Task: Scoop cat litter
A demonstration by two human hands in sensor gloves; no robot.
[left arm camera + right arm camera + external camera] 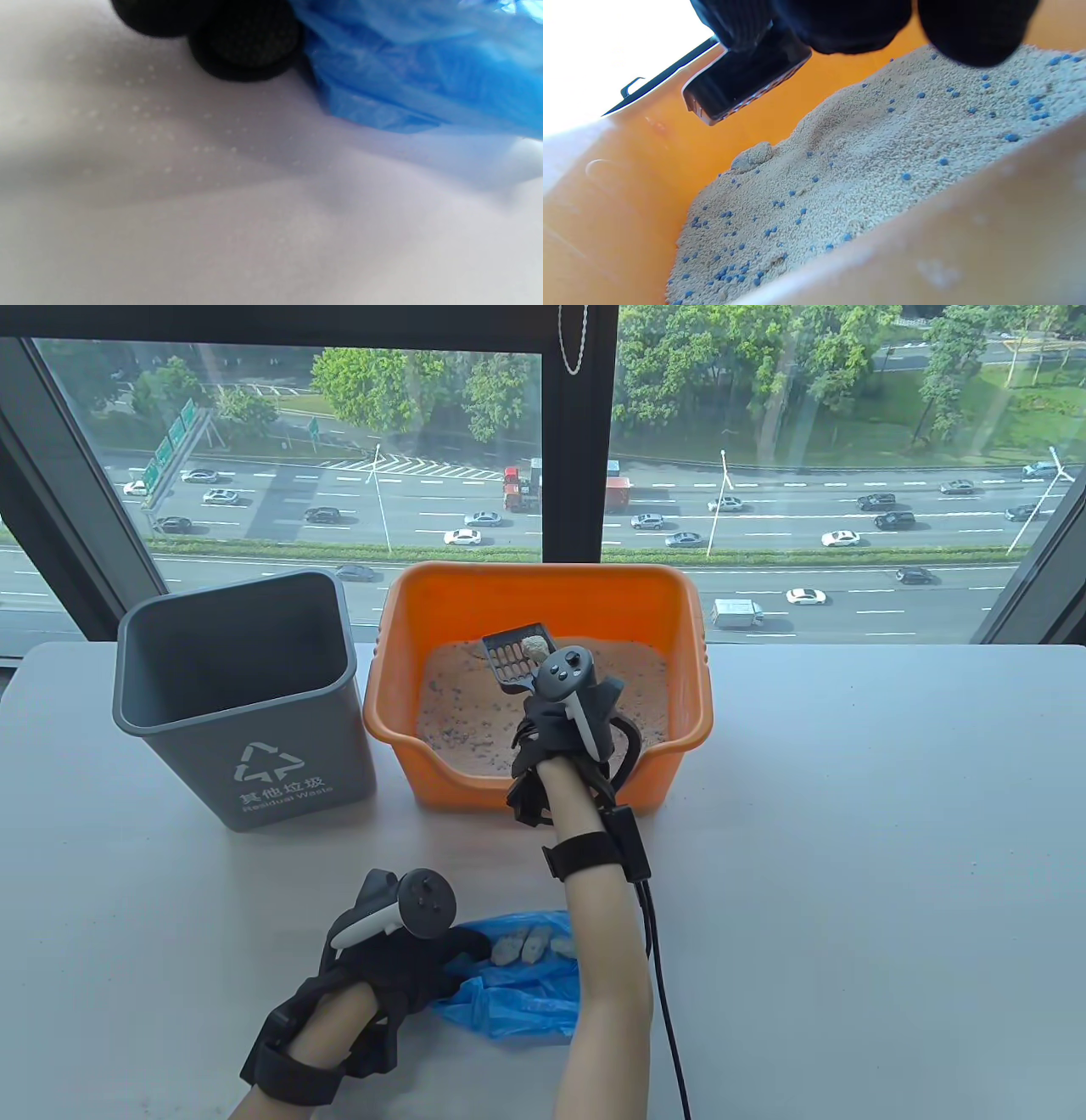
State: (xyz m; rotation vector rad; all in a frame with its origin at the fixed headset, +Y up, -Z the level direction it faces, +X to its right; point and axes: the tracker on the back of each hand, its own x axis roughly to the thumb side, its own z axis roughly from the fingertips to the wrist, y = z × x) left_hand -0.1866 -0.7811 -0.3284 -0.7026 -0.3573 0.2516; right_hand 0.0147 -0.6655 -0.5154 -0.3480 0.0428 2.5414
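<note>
An orange litter box (679, 602) holds beige litter with blue specks (462, 721). My right hand (564, 721) grips the handle of a dark slotted scoop (513, 653) and holds it above the litter, with a pale clump (536, 646) in it. In the right wrist view the scoop (742, 84) hangs over the litter (865, 161), and a clump (753, 156) lies by the orange wall. My left hand (399, 959) holds the edge of a blue plastic bag (517, 993) with pale clumps (522, 946) on it. The left wrist view shows my fingertips (246, 46) beside the bag (424, 72).
A grey waste bin (246, 704) with an open top stands left of the litter box. The white table (848, 857) runs to a window behind. A black cable (657, 976) trails from my right wrist toward the front edge.
</note>
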